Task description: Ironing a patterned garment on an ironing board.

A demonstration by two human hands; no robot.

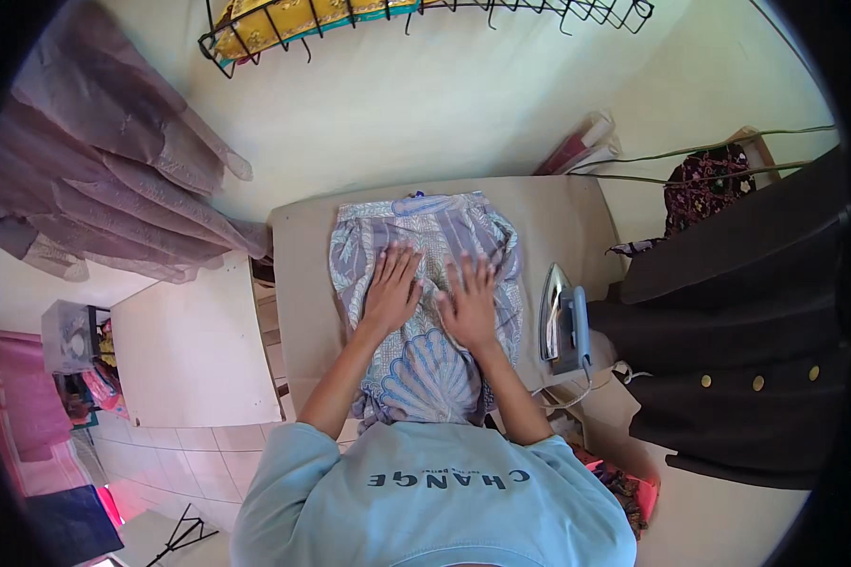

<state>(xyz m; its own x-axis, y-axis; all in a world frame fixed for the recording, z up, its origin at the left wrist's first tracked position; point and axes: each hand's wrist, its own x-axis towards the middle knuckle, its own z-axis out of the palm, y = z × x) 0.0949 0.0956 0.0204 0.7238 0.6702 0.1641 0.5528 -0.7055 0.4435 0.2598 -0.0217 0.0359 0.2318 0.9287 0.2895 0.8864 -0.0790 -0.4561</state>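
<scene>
Before me a patterned batik garment in grey-purple, white and blue lies over a beige padded board. Its gathered waistband is at the far side, and the lower part hangs toward my body. My left hand rests on the cloth, palm down with fingers spread a little. Beside it, my right hand is also palm down over the garment, slightly blurred, fingers apart. Neither hand grips anything. An electric iron with a blue handle is at the right side of the board, apart from the garment.
A white cord trails from the iron. At the right hangs a dark garment with gold buttons; purple clothing hangs at the left. A white panel stands left of the board. Above is a black wire rack holding yellow cloth.
</scene>
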